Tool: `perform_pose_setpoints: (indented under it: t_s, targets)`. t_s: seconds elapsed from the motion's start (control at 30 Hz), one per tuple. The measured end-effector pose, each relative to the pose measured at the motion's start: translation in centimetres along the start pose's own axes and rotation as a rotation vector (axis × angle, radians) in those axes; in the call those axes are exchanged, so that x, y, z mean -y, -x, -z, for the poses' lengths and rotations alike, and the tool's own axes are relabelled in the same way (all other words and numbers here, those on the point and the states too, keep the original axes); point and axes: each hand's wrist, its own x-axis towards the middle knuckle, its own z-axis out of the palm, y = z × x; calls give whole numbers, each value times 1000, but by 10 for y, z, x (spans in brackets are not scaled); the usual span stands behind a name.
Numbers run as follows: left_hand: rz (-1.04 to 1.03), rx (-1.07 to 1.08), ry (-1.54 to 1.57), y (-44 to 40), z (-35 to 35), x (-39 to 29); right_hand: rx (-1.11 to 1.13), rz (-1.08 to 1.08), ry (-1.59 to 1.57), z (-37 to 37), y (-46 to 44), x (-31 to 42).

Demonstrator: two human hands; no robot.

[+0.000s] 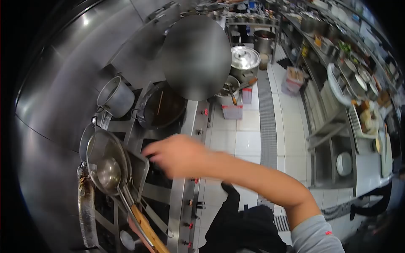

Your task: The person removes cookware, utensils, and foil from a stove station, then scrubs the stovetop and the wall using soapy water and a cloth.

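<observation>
My right hand (175,156) reaches across over the stove, blurred by motion. Its fingertips point left, near the rim of a rectangular metal container (139,166), and what they hold, if anything, cannot be made out. At the lower left, my left hand (141,234) shows only partly beside a wooden handle (149,232) and is closed round it. A round strainer (99,145) and a shiny ladle (108,173) lie at the upper end of the handles, the ladle's bowl inside the strainer's ring.
Behind are a metal pot (120,99) and a dark wok (162,111) with a thin stick in it. A lidded pot (245,59) stands farther back. Shelving with dishes (344,164) lines the right side. A person's dark-clothed leg (375,200) shows at right. A grey disc blocks the upper middle.
</observation>
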Motion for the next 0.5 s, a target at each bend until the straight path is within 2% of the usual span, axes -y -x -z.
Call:
perform_pose_setpoints:
  t_s: [0.03,0.07,0.13,0.17,0.2,0.23,0.27,0.3,0.33,0.37,0.4,0.43,0.5]
  targets:
    - [160,-5,639,-27,-13,23,-60,-130,-31,19,19,-36]
    - [84,86,504,-59,-20,48,-85,-303,0,26,42,-85]
    - [204,122,399,-99,-51,47,-137,-571,80,45,102,-162]
    - [322,135,438,-119,-75,41,-100,-765,216,49,143,-204]
    - [440,143,475,-139,-104,19,-150,-915,211,51,190,-238]
    - [481,218,501,-158,-132,-11,-322,-816,216,42,256,-284]
    - [436,167,332,-178,-157,-13,-194,-1101,370,53,289,-279]
    - [395,117,155,-200,-184,-6,-302,-1072,384,44,348,-300]
    - [428,159,324,-222,-216,10,-110,-1219,593,34,406,-318]
    - [461,203,484,-243,-245,25,-125,-1110,686,24,454,-321]
    - [412,169,436,-256,-276,19,-255,-1432,332,22,470,-312]
    - [362,138,387,-265,-312,13,-392,-1566,121,17,482,-308]
    - [452,99,422,-275,-382,-29,-416,-1831,-169,16,487,-311]
